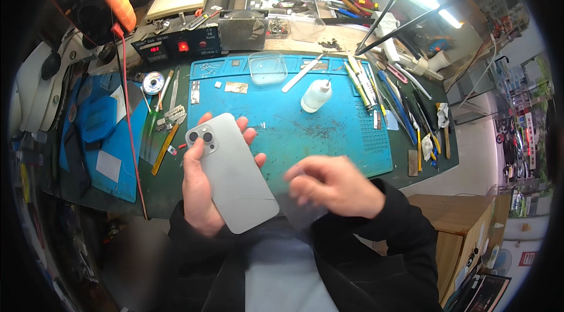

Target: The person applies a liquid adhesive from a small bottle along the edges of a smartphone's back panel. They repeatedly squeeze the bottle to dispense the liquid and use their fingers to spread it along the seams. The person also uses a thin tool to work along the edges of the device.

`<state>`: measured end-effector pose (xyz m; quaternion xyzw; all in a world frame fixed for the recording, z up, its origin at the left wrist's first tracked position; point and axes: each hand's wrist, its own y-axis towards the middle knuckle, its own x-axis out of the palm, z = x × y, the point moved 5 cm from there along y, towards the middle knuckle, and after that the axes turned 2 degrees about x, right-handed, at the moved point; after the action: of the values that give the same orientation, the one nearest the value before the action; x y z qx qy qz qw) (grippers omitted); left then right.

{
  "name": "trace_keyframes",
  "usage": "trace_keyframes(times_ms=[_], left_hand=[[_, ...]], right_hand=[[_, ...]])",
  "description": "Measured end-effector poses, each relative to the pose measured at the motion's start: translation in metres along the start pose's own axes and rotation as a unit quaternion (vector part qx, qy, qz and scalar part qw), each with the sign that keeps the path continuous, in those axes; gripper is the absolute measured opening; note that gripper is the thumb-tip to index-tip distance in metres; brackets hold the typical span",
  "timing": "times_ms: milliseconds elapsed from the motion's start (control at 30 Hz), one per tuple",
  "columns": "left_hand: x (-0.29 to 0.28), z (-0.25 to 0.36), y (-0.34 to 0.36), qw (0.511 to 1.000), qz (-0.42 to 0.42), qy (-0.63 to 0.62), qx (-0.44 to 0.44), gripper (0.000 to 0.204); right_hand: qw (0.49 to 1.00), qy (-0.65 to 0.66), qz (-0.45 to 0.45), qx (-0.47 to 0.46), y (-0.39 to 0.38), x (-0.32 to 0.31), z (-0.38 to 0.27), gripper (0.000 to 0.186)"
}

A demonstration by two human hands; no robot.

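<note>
A silver-grey smartphone (239,180) lies in my left hand (200,189), its back turned up and tilted. The thumb rests by the camera lenses (201,138), and the other fingers wrap round the far edge. To the right of the phone, over the near edge of the mat, my right hand (335,186) is closed in a pinch and slightly blurred. From its fingertips hangs a thin, see-through film (301,212), smeared by motion. A fine dark line crosses the phone's lower back.
A blue repair mat (329,153) carries a white dropper bottle (316,96), a clear plastic box (268,68) and a flat metal blade (304,73). Tweezers and screwdrivers (405,100) lie at right. A solder spool (153,83) and a black power unit (176,45) stand left.
</note>
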<state>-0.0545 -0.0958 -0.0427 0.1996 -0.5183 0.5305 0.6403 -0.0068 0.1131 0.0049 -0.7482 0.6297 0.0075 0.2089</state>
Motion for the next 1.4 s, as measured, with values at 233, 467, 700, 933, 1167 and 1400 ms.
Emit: trace_keyframes(times_ms=[233, 467, 700, 933, 1167, 1400], left_hand=[[0.006, 0.001, 0.003, 0.999, 0.042, -0.018, -0.009, 0.046], [0.0, 0.003, 0.002, 0.999, 0.037, -0.033, -0.014, 0.046], [0.003, 0.002, 0.003, 0.999, 0.033, -0.027, -0.01, 0.046], [0.003, 0.002, 0.002, 0.999, 0.031, -0.027, -0.011, 0.046], [0.002, 0.003, 0.002, 0.999, 0.032, -0.025, -0.01, 0.046], [0.002, 0.003, 0.003, 0.999, 0.019, -0.045, -0.02, 0.047]], right_hand=[[0.906, -0.249, 0.198, -0.28, 0.061, -0.069, 0.008, 0.083], [0.8, -0.385, 0.172, -0.428, 0.023, -0.029, -0.02, 0.052], [0.689, -0.505, 0.199, -0.48, 0.005, -0.008, -0.028, 0.051], [0.664, -0.533, 0.206, -0.482, 0.006, -0.004, -0.025, 0.047], [0.66, -0.523, 0.237, -0.484, 0.003, -0.007, -0.028, 0.049], [0.91, -0.201, 0.253, -0.258, 0.043, -0.06, -0.006, 0.046]])
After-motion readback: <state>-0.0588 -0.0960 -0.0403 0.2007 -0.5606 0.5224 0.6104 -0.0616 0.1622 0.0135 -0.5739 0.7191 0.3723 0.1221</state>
